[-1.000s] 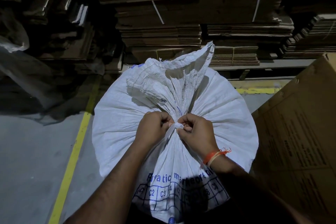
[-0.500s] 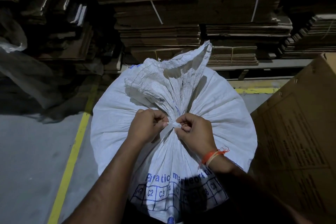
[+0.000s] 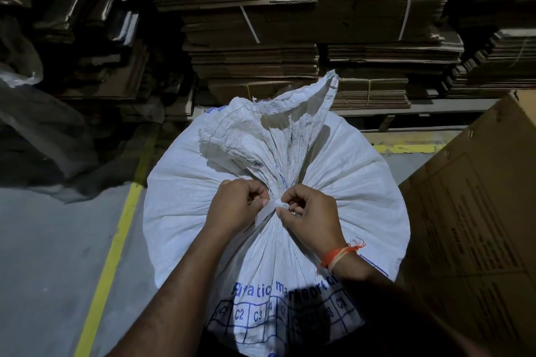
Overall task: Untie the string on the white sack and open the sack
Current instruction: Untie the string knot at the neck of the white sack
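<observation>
A full white woven sack (image 3: 179, 197) with blue print stands upright in front of me on the floor. Its neck is gathered tight and the loose top fabric flares up behind the knot. A white string (image 3: 274, 205) binds the neck. My left hand (image 3: 232, 206) pinches the string from the left, fingers curled shut on it. My right hand (image 3: 311, 216), with an orange thread band at the wrist, pinches the same string from the right. The two hands nearly touch over the knot, which they partly hide.
A large brown cardboard box (image 3: 478, 226) stands close on the right of the sack. Stacks of flattened cardboard (image 3: 252, 38) fill the back. A yellow floor line (image 3: 110, 258) runs along the left over grey concrete. Clear plastic sheeting (image 3: 37, 124) lies at the far left.
Both hands stay at the knot; the left hand has shifted slightly left and the short piece of string between the fingers shows a little more. The sack has not moved.
</observation>
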{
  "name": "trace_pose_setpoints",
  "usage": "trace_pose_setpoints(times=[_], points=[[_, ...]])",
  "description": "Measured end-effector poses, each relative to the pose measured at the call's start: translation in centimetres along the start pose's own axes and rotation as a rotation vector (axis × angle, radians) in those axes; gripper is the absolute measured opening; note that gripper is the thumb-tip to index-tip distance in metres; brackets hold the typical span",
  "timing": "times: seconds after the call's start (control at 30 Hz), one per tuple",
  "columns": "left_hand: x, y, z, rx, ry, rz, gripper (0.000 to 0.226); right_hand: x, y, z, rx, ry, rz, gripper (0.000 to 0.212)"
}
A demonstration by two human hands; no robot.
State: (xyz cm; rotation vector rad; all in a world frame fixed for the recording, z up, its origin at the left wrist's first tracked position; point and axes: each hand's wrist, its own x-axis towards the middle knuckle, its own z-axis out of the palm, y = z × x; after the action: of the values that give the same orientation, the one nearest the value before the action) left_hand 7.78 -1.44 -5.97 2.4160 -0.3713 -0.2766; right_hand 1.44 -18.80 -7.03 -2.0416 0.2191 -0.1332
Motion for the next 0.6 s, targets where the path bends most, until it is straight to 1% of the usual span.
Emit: trace_pose_setpoints(times=[0.43,0.6], points=[[-0.20,0.70,0.10,0.023,-0.017,-0.017,0.009,0.09,0.34,0.02,0.028,-0.003,0.016,0.013],[-0.23,0.81,0.17,0.021,-0.010,-0.009,0.017,0.12,0.46,0.07,0.032,0.003,0.032,0.013]])
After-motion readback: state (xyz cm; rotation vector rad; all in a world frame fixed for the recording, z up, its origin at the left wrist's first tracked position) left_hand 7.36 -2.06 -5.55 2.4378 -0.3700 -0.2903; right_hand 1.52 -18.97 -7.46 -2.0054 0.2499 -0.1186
